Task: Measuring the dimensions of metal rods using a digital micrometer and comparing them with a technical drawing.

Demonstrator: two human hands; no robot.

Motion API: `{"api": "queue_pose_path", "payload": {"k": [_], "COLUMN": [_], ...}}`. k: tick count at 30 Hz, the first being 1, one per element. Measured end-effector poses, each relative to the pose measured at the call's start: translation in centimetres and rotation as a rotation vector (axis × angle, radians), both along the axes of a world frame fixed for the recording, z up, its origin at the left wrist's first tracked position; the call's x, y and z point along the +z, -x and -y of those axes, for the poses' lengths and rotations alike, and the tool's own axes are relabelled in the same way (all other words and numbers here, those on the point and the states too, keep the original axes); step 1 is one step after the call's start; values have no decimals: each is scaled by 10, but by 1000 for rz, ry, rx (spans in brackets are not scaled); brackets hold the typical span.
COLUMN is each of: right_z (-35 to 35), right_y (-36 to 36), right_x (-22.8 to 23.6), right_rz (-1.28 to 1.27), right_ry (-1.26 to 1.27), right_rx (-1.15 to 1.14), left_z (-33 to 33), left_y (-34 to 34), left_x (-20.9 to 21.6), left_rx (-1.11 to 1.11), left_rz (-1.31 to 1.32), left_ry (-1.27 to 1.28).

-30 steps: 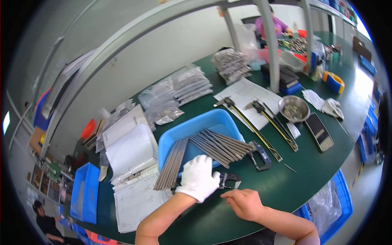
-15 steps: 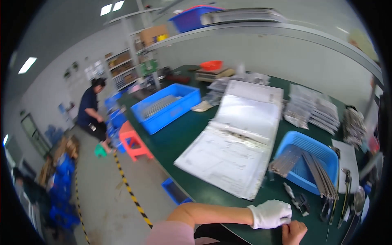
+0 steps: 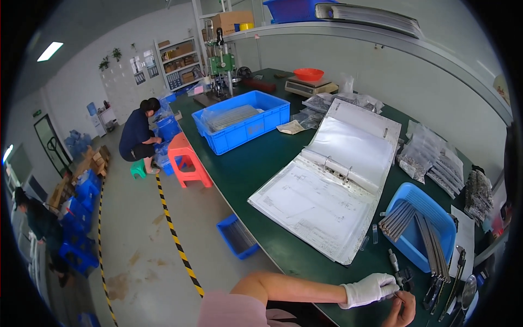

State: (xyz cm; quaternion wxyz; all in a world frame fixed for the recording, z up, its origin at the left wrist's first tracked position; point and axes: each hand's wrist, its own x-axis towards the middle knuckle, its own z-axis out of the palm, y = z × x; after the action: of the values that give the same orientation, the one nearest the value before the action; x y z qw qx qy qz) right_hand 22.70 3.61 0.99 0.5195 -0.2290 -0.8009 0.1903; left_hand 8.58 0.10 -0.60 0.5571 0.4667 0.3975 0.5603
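Observation:
My left hand (image 3: 369,290), in a white glove, is closed with its fingertips pinched near the table's front edge. My bare right hand (image 3: 402,310) meets it there, thumb and fingers pressed together. Whatever sits between the fingertips is too small to make out. Just beyond them a micrometer (image 3: 394,262) lies on the green table. A light blue plastic basket (image 3: 448,246) stands past it, with bundles of thin metal rods (image 3: 399,219) resting across its rim. To the left of the basket, an open ring binder (image 3: 318,210) shows drawings.
On the table are a blue crate (image 3: 248,136) of rods, a scale (image 3: 310,87) with a red bowl, bagged parts (image 3: 430,158) and a caliper (image 3: 460,261). A shelf edge (image 3: 370,37) runs above. Left are a red stool (image 3: 188,161) and two people, one crouching (image 3: 139,131), another (image 3: 41,226) farther left.
My view has swung, so the table sits further right and higher in it. My hands stay together at the fingertips. The person by the green stool has gone from bending to crouching low.

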Motion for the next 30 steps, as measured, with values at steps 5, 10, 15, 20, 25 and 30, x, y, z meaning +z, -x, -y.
{"api": "queue_pose_path", "payload": {"k": [5,10,15,20,25,30], "right_z": [-8,-25,-25,-17,-14,-17], "right_y": [13,11,-5,-5,-1,-3], "right_x": [-10,-15,-20,-24,-26,-24], "right_rz": [-135,-158,-135,-89,-81,-62], "right_ry": [247,186,105,106,50,39], "right_rx": [-11,39,-23,11,50,41], "left_z": [2,1,-26,-43,-49,-67], "left_y": [6,47,58,71,67,56], "left_x": [7,35,62,52,57,63], "left_rx": [123,508,677,583,568,305], "left_rz": [-111,-1039,-1631,-1789,-1789,-1894], "left_ry": [59,-599,-621,-698,-878,-771]}}
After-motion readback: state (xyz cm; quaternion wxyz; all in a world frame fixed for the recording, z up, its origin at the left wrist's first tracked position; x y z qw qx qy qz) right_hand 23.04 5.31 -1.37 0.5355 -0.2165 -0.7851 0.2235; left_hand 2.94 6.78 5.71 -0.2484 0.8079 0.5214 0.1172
